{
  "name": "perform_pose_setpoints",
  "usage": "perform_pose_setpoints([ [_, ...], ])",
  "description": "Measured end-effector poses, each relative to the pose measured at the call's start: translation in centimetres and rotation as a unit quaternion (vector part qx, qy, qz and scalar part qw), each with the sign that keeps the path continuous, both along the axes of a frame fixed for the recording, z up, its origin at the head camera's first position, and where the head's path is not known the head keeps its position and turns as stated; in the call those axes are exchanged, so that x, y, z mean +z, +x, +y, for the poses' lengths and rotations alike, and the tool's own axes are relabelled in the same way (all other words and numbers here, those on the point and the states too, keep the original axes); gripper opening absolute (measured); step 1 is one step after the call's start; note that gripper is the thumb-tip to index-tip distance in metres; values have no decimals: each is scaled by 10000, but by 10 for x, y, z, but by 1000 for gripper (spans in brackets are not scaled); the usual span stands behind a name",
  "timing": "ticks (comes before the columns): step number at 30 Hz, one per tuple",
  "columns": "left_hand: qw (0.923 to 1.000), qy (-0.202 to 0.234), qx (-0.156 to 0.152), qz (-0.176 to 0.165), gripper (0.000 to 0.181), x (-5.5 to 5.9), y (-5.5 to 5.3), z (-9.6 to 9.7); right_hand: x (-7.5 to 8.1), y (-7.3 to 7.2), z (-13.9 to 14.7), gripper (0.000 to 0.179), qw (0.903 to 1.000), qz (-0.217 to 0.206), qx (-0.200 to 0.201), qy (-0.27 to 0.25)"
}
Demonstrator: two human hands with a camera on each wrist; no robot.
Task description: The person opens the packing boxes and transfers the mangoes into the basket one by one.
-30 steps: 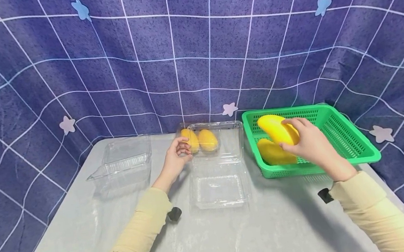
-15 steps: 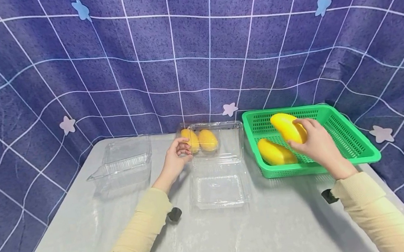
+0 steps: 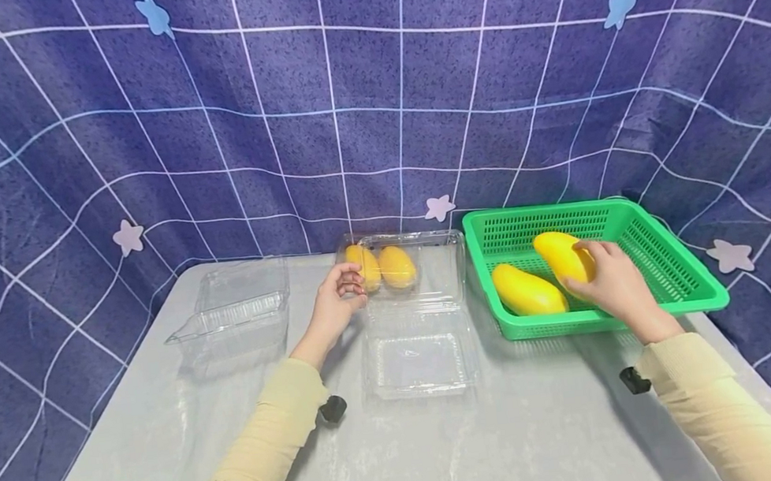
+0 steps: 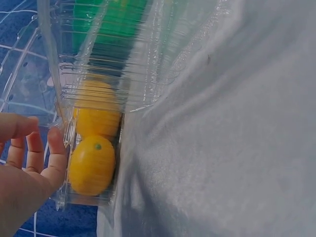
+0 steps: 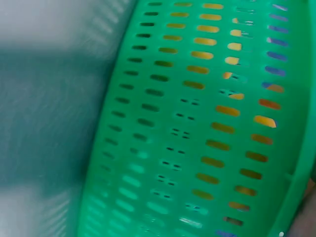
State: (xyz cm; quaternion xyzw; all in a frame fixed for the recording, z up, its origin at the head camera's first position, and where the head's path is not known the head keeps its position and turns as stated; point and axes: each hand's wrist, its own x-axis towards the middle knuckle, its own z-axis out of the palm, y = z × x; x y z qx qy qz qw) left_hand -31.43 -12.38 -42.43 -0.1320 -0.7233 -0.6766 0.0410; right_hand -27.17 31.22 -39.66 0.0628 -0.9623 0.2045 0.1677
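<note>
My right hand (image 3: 613, 278) grips a yellow mango (image 3: 562, 261) inside the green slotted basket (image 3: 671, 271). Another mango (image 3: 528, 290) lies at the basket's left side. In the right wrist view, the basket's slotted wall (image 5: 163, 64) fills most of the picture, with yellow showing through the slots and only a sliver of the hand visible. My left hand (image 3: 335, 302) stays at the left edge of a clear clamshell box (image 3: 440, 266), fingers loosely bent beside its wall. Two mangoes (image 4: 93, 165) sit side by side in the box's far half.
The box's near half (image 3: 419, 360) lies unfolded toward me on the grey-covered table (image 3: 396, 461). A second clear clamshell box (image 3: 241, 289) stands with its lid raised at the back left. Behind the table hangs a blue gridded curtain (image 3: 374, 138).
My right hand has carried the mango to the right and lower within the basket, uncovering more of the mango lying there. The left hand has kept its place.
</note>
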Motion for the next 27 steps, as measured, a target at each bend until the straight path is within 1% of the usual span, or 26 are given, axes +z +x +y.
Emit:
perform_pose_setpoints([
  [5,10000,55,7,-1,54,0,0,0,-3,-4,3,64,9994,-325,-38,138],
  [9,10000,64,-6,-60,56,0,0,0,-4,-8,4,65,9973,-679,-72,268],
  [15,9998,-76,-11,-196,59,-1,1,-2,-1,-11,3,65,9928,-1122,12,410],
  [22,9988,-337,230,-272,65,-28,-15,-6,-3,-16,4,62,9881,-1436,178,519],
  [27,9982,-396,231,-383,64,-28,-13,-7,-5,-19,6,64,9852,-1605,316,510],
])
